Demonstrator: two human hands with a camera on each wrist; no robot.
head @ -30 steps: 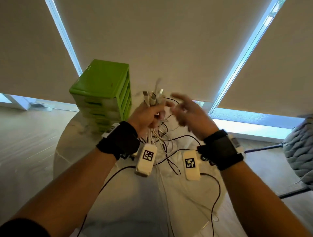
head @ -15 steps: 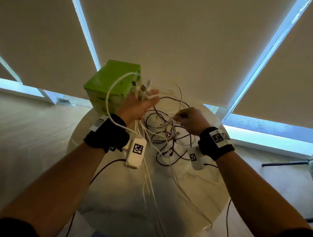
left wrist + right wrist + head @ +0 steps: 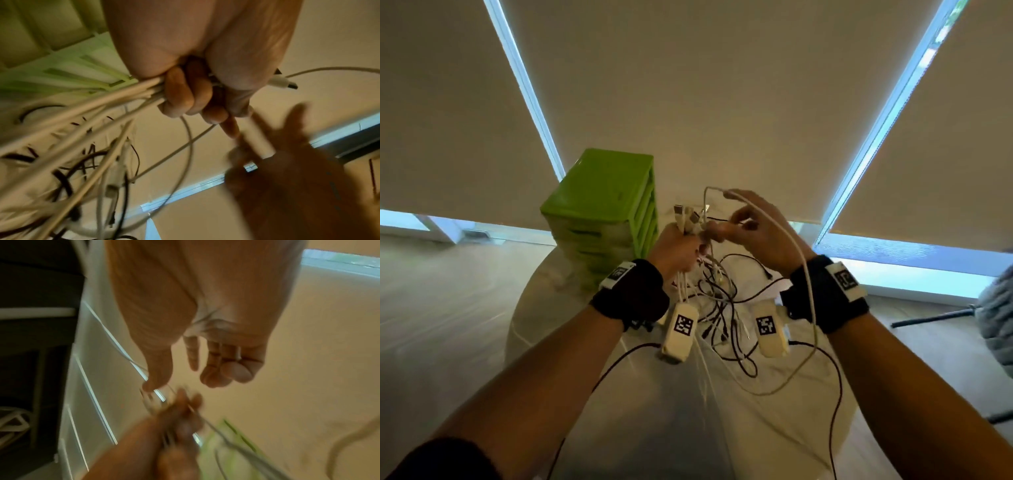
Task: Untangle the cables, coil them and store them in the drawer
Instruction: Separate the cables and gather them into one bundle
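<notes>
My left hand (image 3: 677, 247) grips a bundle of white cables (image 3: 86, 104) in a fist, and their connectors (image 3: 685, 216) stick up above it. My right hand (image 3: 751, 226) is right beside it, thumb and forefinger apart and reaching at those ends. One white cable (image 3: 810, 301) rises from the left fist, drapes over the right hand's fingers and back, and falls past the wrist. Black and white cables (image 3: 722, 308) hang tangled below both hands onto the table (image 3: 654, 428). The green drawer unit (image 3: 602, 192) stands at the table's far left, with its drawers closed.
The round pale table's rim curves close on the left and right. A grey knitted chair (image 3: 996, 308) stands at the right edge. Closed blinds (image 3: 722, 102) hang behind the table. Loose cable loops (image 3: 825, 370) trail over the near right of the table.
My right hand rose out of the tangle to the left fist and opened. The white loop that stood above the left hand now lies over the right hand.
</notes>
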